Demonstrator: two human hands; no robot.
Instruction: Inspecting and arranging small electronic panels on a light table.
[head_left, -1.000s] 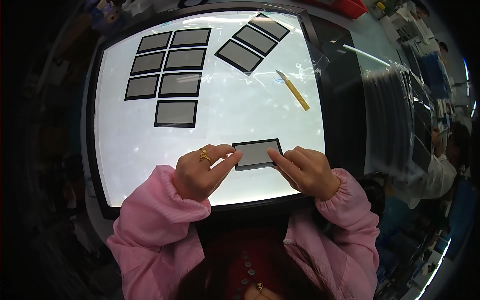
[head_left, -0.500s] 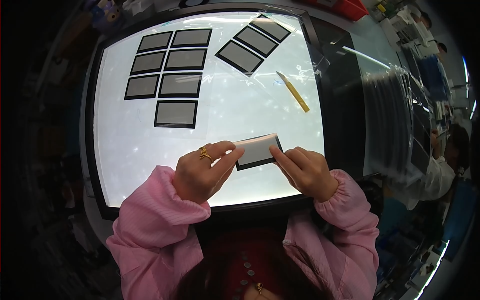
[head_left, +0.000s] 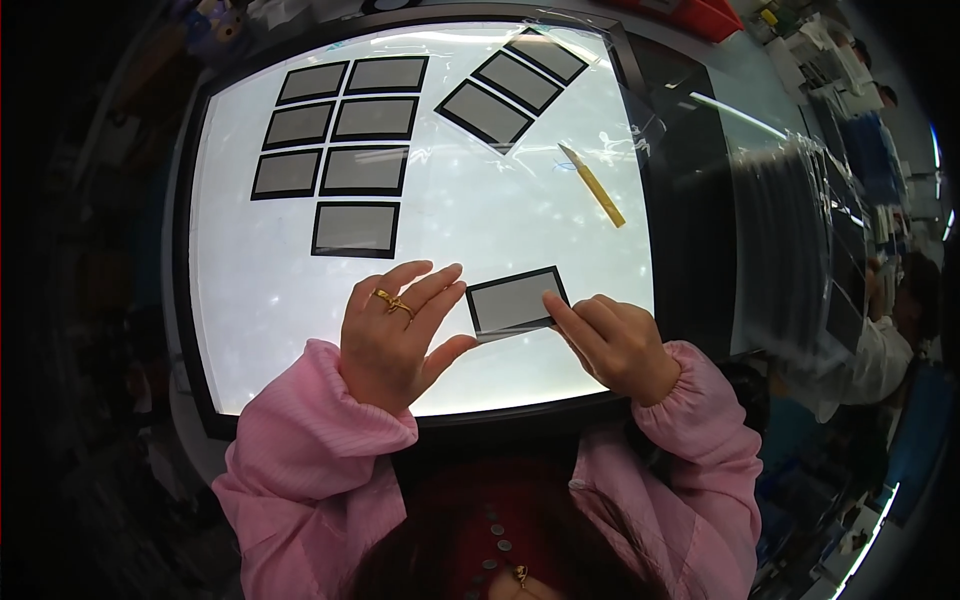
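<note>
A flat grey rectangular panel with a black border (head_left: pixel 515 300) is held over the glowing light table (head_left: pixel 480 380). My right hand (head_left: pixel 612 345) pinches its right end between thumb and fingers. At the panel's left edge, my left hand (head_left: pixel 398 325) has its fingers spread, with a gold ring on one; its thumb tip is close to the lower left corner, and I cannot tell whether it touches. Several similar panels (head_left: pixel 358 229) lie in two columns at the far left. Another group of such panels (head_left: pixel 486 113) lies slanted at the far right.
A yellow craft knife (head_left: pixel 597 192) rests on the light table to the right, blade pointing away. The table has a raised black frame (head_left: pixel 183 260). Clear plastic film (head_left: pixel 790 240) covers things beyond the right side. A red bin (head_left: pixel 705 15) stands at the back right.
My left hand has let go of the panel's left end and spread its fingers. The panel's face has tilted, so the bright reflection on it is gone. My right hand keeps its pinch.
</note>
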